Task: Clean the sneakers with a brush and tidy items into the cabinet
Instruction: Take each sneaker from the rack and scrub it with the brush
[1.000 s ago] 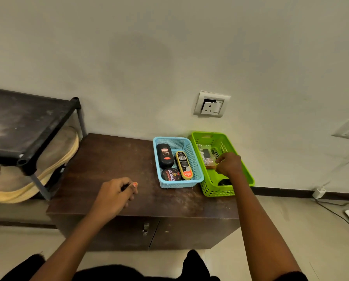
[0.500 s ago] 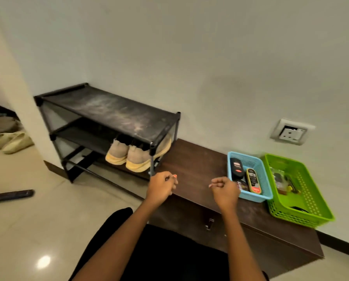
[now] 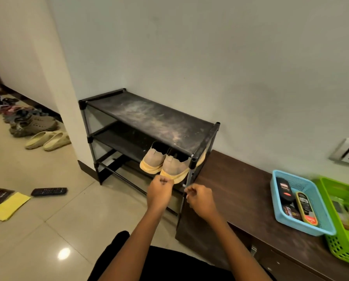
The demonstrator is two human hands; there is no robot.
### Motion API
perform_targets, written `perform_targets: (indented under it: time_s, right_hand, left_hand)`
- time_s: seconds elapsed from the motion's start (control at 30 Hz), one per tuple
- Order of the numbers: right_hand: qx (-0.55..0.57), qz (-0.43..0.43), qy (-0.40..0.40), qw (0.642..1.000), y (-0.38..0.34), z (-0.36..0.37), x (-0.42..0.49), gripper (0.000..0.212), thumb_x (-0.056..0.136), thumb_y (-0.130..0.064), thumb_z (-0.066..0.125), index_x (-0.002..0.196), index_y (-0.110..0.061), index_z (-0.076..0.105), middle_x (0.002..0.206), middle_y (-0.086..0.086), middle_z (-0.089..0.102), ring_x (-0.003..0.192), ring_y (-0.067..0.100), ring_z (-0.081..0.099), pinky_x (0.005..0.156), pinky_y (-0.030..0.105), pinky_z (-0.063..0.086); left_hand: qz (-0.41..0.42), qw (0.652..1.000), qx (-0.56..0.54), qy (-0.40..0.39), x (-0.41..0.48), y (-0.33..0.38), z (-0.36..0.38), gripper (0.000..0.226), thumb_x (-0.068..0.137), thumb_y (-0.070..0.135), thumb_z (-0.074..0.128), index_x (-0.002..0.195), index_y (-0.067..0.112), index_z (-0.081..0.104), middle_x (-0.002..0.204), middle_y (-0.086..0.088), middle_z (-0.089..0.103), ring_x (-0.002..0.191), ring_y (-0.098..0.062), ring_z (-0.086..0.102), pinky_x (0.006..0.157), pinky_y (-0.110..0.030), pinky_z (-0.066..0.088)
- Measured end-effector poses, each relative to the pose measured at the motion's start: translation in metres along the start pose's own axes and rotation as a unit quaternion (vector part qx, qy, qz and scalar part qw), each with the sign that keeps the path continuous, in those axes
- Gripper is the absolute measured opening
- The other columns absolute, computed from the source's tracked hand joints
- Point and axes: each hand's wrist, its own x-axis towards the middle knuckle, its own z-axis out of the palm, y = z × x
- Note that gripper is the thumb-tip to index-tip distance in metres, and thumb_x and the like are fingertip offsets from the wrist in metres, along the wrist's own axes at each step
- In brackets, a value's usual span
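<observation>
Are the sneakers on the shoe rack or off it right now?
On it. Both sneakers sit side by side on the middle shelf of the black shoe rack, heels facing out.

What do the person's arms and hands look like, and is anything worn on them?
Both arms are bare as far as the view shows: no sleeve reaches the left forearm or the right forearm. The left hand and the right hand wear no gloves, and no watch, bracelet or ring is visible. The only clothing in view is a black garment at the bottom edge.

beige-and-yellow sneakers (image 3: 169, 165), black rack (image 3: 149, 116), perhaps dust-mottled
</observation>
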Motion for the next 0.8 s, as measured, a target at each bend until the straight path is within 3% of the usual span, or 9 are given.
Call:
perform_targets:
  time_s: [0.07, 0.13, 0.27, 0.37, 0.47, 0.57, 0.7, 0.8]
  right_hand:
    - [-0.056, -0.031, -0.01, 0.998, -0.02, 0.01, 0.027, 0.021, 0.087, 0.0, 0.047, 0.1, -0.007, 0.062, 0.09, 0.007, 0.062, 0.085, 0.024, 0.063, 0.075, 0.035, 0.053]
    - [-0.092, -0.065, 0.006, 0.994, -0.043, 0.016, 0.054, 0.027, 0.085, 0.002, 0.046, 0.108, -0.004, 0.057, 0.096, 0.015, 0.062, 0.086, 0.029, 0.061, 0.068, 0.033, 0.049]
    - [-0.17, -0.029, 0.027, 0.985, -0.071, 0.029, 0.102, 0.042, 0.088, -0.006, 0.053, 0.129, -0.005, 0.042, 0.124, 0.016, 0.051, 0.111, 0.035, 0.053, 0.081, 0.04, 0.047]
    - [-0.237, 0.019, -0.018, 0.971, -0.077, 0.032, 0.122, 0.034, 0.087, -0.003, 0.054, 0.121, -0.002, 0.048, 0.115, 0.018, 0.057, 0.103, 0.034, 0.058, 0.067, 0.032, 0.041]
    - [-0.271, 0.021, -0.029, 0.962, -0.077, 0.035, 0.128, 0.022, 0.086, -0.002, 0.057, 0.108, -0.002, 0.056, 0.105, 0.016, 0.062, 0.096, 0.031, 0.061, 0.063, 0.029, 0.038]
    - [-0.289, 0.015, -0.015, 0.957, -0.073, 0.037, 0.125, 0.007, 0.085, 0.001, 0.056, 0.091, -0.004, 0.055, 0.089, 0.013, 0.06, 0.09, 0.031, 0.06, 0.062, 0.03, 0.038]
    - [-0.274, -0.025, 0.034, 0.961, -0.068, 0.033, 0.113, 0.024, 0.085, 0.003, 0.053, 0.108, -0.001, 0.051, 0.108, 0.018, 0.06, 0.099, 0.034, 0.059, 0.065, 0.033, 0.037]
    - [-0.235, -0.077, 0.06, 0.967, -0.067, 0.031, 0.098, 0.023, 0.086, 0.0, 0.052, 0.109, -0.003, 0.048, 0.107, 0.017, 0.056, 0.098, 0.032, 0.055, 0.066, 0.032, 0.034]
  left_hand:
    - [-0.003, 0.998, -0.049, 0.031, 0.012, 0.007, -0.001, 0.005, 0.086, 0.021, 0.06, 0.087, 0.016, 0.059, 0.084, -0.003, 0.061, 0.079, -0.023, 0.059, 0.078, -0.039, 0.05]
    - [-0.027, 0.992, -0.107, 0.054, 0.019, 0.011, -0.003, 0.007, 0.087, 0.02, 0.061, 0.09, 0.014, 0.059, 0.093, -0.005, 0.061, 0.077, -0.017, 0.055, 0.071, -0.033, 0.047]
    - [-0.041, 0.983, -0.143, 0.104, 0.03, 0.012, -0.004, 0.014, 0.085, 0.022, 0.061, 0.097, 0.015, 0.057, 0.109, -0.007, 0.057, 0.081, -0.015, 0.053, 0.064, -0.027, 0.039]
    - [-0.057, 0.976, -0.162, 0.137, 0.036, 0.012, -0.003, 0.015, 0.085, 0.022, 0.061, 0.098, 0.016, 0.058, 0.11, -0.006, 0.057, 0.085, -0.017, 0.054, 0.072, -0.031, 0.042]
    - [-0.059, 0.977, -0.162, 0.126, 0.04, 0.011, -0.001, 0.006, 0.083, 0.024, 0.061, 0.087, 0.023, 0.057, 0.108, -0.005, 0.058, 0.09, -0.019, 0.056, 0.096, -0.048, 0.042]
    - [-0.065, 0.976, -0.167, 0.121, 0.04, 0.012, 0.001, 0.008, 0.082, 0.025, 0.061, 0.081, 0.028, 0.055, 0.107, -0.005, 0.058, 0.087, -0.019, 0.057, 0.1, -0.053, 0.039]
    - [-0.067, 0.976, -0.157, 0.135, 0.037, 0.011, -0.003, 0.006, 0.082, 0.023, 0.062, 0.084, 0.025, 0.056, 0.108, -0.004, 0.058, 0.088, -0.02, 0.057, 0.098, -0.054, 0.04]
    - [-0.067, 0.976, -0.147, 0.145, 0.035, 0.013, -0.01, 0.008, 0.084, 0.023, 0.062, 0.091, 0.022, 0.058, 0.11, -0.003, 0.058, 0.089, -0.02, 0.056, 0.097, -0.05, 0.04]
